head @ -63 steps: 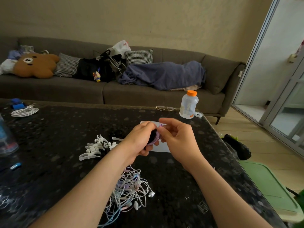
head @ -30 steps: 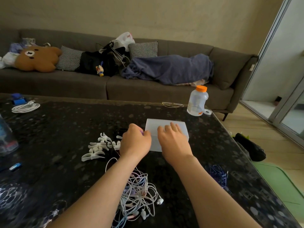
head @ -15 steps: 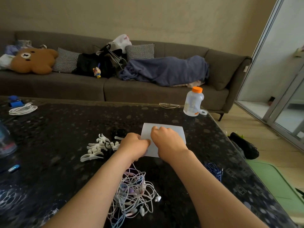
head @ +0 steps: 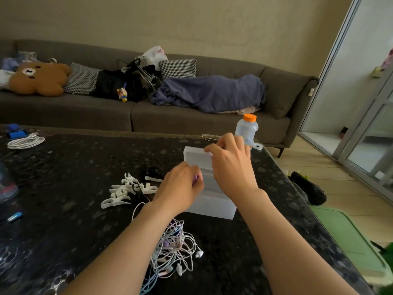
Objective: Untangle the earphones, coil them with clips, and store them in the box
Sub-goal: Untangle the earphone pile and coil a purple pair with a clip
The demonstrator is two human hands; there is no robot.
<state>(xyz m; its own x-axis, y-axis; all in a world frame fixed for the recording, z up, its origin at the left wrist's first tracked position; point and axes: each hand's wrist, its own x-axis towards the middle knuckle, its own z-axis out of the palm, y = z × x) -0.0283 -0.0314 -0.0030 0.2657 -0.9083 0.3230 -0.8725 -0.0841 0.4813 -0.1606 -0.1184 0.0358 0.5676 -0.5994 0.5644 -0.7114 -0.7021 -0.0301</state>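
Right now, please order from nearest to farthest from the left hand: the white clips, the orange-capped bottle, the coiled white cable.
1. White clips, just left of the left hand.
2. Orange-capped bottle, beyond the box, to the right.
3. Coiled white cable, far back left.

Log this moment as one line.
right hand: pinches lid, raised | left hand: grips purple coil at box | tangled earphones: on table
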